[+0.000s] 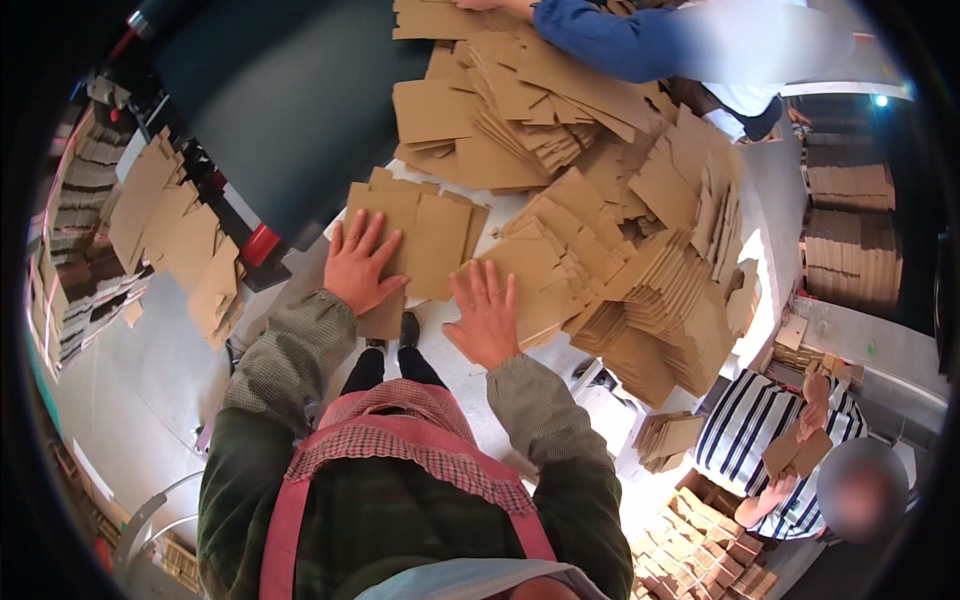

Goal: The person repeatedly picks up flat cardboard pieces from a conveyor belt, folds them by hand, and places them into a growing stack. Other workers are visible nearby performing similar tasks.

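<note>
My left hand (364, 265) lies with fingers spread on a flat cardboard blank (425, 232) at the near edge of the work table. Fingers stretched out, my right hand (486, 316) rests on the near corner of another cardboard piece (525, 270) just to the right. Neither hand grips anything that I can see. Beyond and right of my hands, folded cardboard blanks (560, 100) are heaped over the table in loose, overlapping layers. A fanned stack of cardboard (665, 310) leans at the right edge.
Across the heap, a person in a blue sleeve (605, 38) reaches onto the cardboard. At lower right, a person in a striped shirt (750, 430) holds a small cardboard piece (795, 452). A dark conveyor belt (275, 110) runs far left. Bundled cardboard stacks (850, 250) stand at the right.
</note>
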A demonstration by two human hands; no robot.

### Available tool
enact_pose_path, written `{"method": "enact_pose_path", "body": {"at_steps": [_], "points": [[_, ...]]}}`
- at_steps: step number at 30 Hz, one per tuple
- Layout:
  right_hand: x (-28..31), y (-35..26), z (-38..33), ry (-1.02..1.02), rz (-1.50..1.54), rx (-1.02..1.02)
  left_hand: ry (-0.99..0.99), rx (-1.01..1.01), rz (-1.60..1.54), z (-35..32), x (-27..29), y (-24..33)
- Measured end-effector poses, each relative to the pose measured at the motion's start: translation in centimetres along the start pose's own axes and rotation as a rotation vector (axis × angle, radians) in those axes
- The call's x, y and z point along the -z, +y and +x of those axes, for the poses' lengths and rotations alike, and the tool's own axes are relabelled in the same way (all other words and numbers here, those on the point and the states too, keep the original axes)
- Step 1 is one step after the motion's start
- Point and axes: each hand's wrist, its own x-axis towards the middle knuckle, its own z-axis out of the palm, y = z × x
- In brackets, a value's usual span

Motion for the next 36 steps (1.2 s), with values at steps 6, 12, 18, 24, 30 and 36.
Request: {"method": "enact_pose_path", "body": {"at_steps": [6, 12, 18, 24, 30, 36], "points": [[-0.7, 7.6, 1.5, 0.104, -0.084, -0.055, 0.103, -0.057, 0.052, -0.1, 0.3, 3.1], [1.4, 9.7, 1.6, 0.117, -0.008, 0.018, -0.464, 0.612, -1.339, -2.2, -3.7, 14.5], [2.2, 12.9, 1.8, 0.235, 0.073, 0.044, -0.273, 0.380, -1.350, -0.8, -6.4, 17.1], [2.7, 13.4, 2.0, 0.251, 0.065, 0.060, -0.249, 0.718, -1.424, 4.0, -9.7, 20.2], [3.5, 14.5, 1.5, 0.313, 0.109, 0.037, -0.082, 0.676, -0.575, 4.0, -8.0, 20.7], [4.7, 13.0, 0.3, 0.366, 0.017, -0.164, -0.400, 0.709, -1.450, 5.9, -6.0, 20.8]]}}
